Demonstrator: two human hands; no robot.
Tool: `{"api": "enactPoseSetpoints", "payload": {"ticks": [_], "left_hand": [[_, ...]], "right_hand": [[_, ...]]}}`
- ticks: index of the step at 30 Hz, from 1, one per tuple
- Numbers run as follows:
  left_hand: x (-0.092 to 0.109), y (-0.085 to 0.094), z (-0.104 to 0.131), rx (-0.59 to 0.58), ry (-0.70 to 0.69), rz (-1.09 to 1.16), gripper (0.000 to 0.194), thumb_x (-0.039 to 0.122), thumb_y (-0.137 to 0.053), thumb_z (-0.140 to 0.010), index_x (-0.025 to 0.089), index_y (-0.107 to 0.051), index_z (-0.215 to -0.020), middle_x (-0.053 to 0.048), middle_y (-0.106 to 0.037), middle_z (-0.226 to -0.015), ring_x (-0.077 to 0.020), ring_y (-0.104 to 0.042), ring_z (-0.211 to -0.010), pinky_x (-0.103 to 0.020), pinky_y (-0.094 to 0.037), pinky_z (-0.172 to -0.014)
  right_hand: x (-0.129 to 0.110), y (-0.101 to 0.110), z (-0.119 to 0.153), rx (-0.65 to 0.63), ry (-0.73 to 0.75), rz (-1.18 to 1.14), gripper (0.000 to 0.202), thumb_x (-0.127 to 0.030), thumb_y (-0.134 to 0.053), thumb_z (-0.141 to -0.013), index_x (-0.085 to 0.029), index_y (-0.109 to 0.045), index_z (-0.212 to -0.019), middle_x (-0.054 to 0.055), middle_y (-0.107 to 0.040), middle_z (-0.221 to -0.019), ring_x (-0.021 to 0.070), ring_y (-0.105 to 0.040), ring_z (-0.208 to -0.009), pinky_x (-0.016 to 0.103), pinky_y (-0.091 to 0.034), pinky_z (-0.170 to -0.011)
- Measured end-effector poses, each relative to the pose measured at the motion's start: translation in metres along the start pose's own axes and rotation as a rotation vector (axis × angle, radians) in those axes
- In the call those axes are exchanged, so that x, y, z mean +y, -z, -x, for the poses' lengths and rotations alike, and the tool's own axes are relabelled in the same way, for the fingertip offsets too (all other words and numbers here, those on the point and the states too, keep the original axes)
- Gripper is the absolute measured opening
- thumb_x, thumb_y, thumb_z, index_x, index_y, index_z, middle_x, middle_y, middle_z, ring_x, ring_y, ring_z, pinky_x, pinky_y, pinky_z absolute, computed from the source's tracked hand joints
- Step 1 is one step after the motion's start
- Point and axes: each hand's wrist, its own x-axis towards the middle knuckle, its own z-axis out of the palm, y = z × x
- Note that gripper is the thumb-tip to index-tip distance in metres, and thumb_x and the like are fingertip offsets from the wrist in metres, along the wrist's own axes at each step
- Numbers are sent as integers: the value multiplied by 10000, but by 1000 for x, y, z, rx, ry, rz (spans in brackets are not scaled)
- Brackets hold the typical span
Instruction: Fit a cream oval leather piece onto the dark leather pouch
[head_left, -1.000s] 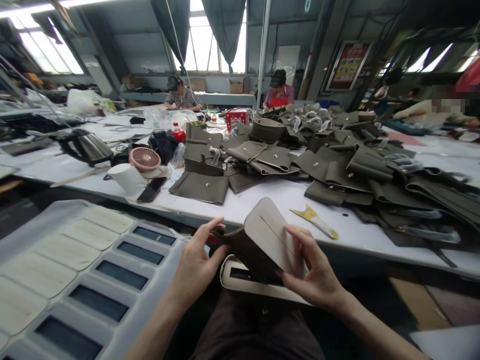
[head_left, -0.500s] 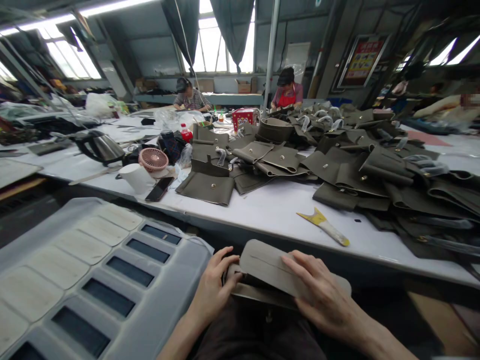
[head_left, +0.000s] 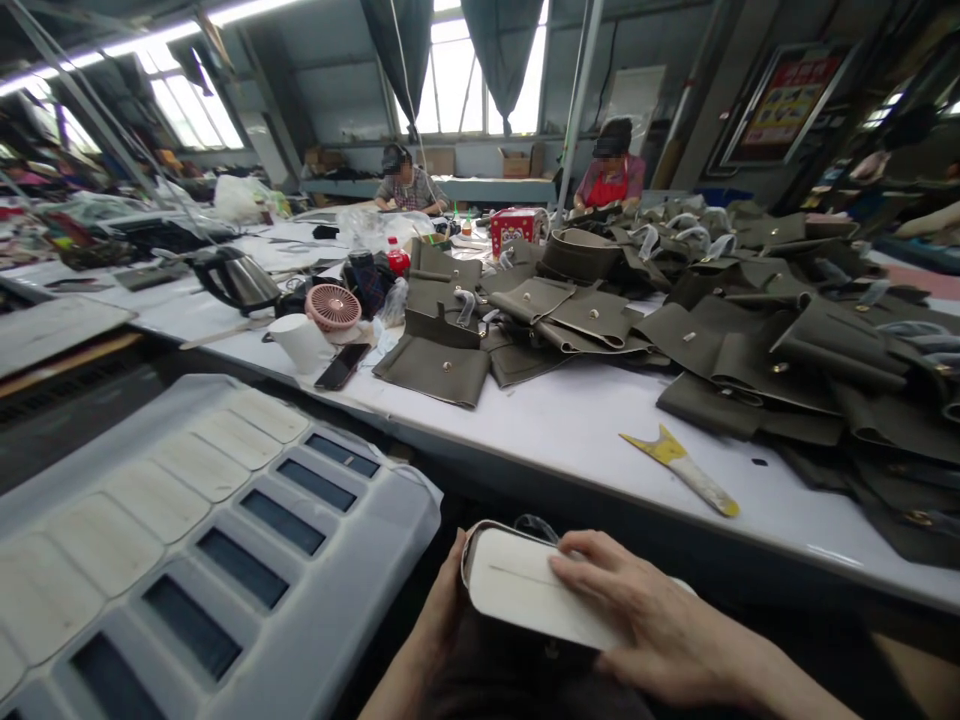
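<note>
Right hand [head_left: 660,630]: lies flat on the pale flap, fingers spread across it, pressing rather than gripping.
Left hand [head_left: 448,590]: mostly hidden behind the flap's left end; it touches that end, but I cannot tell whether it is clenched or released.
Flap [head_left: 517,590]: pale folded piece, low in the middle of the view on the person's lap, below the counter's near edge; a thin line runs along its face.
Counter [head_left: 570,420]: long white top, running from the left to the far right.
Tray [head_left: 352,560]: grey moulded tray at the lower left, with rows of pale pads and dark slots.
Pile [head_left: 750,330]: olive-green pieces with snaps, heaped across the counter's middle and right.
Kettle [head_left: 236,280]: dark, on the counter at the left.
Fan [head_left: 334,306]: small and pink, just right of the kettle.
Cup [head_left: 300,342]: white, near the fan.
Phone [head_left: 342,366]: dark, beside the cup.
Scraper [head_left: 682,468]: yellow-headed, alone on the bare counter above the right hand.
</note>
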Motion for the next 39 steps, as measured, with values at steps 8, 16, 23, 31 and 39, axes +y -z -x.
{"api": "enactPoseSetpoints", "payload": {"ticks": [8, 16, 23, 31, 39], "left_hand": [[6, -17, 9, -125, 100, 316, 732, 640, -519, -874, 102, -514, -1372, -179, -680, -1204, -375, -614, -1143, -496, -403, -1055], [5, -12, 3, -10, -39, 250, 682, 601, -573, -863, 138, -540, -1362, -140, -700, -1173, -338, -627, -1114, -450, -412, -1039], [-2, -6, -2, 9, -132, 244, 548, 560, -510, -917, 153, -596, -1273, -125, -699, -1161, -295, -626, -1109, -410, -413, -1034], [2, -6, -1, 44, -119, 222, 532, 563, -505, -917, 160, -609, -1248, -119, -681, -1204, -279, -593, -1166, -378, -397, -1049], [3, -5, -5, 52, -136, 222, 529, 508, -492, -939, 131, -580, -1300, -130, -670, -1234, -303, -561, -1218, -403, -349, -1103]], "right_hand": [[16, -4, -22, -123, -54, 151, 634, -471, -666, -827, -288, -478, -1405, 124, -404, -1497, 355, -441, -1319, 554, -377, -1103], [25, -44, -39, 88, 101, 257, 352, -213, -431, -960, -191, -516, -1301, 129, -502, -1417, 298, -518, -1172, 528, -449, -1010], [6, -50, -57, 70, 195, 132, 301, -225, -477, -959, -283, -573, -1238, -17, -597, -1334, 255, -487, -1181, 451, -417, -1027], [4, -56, -67, 121, 171, -49, 178, -164, -615, -848, -233, -618, -1011, 8, -645, -1127, 233, -496, -1075, 420, -401, -1004], [-3, -77, -86, 236, 84, -79, 229, -119, -609, -827, -228, -608, -1029, 37, -602, -1050, 240, -463, -1005, 430, -440, -909]]}}
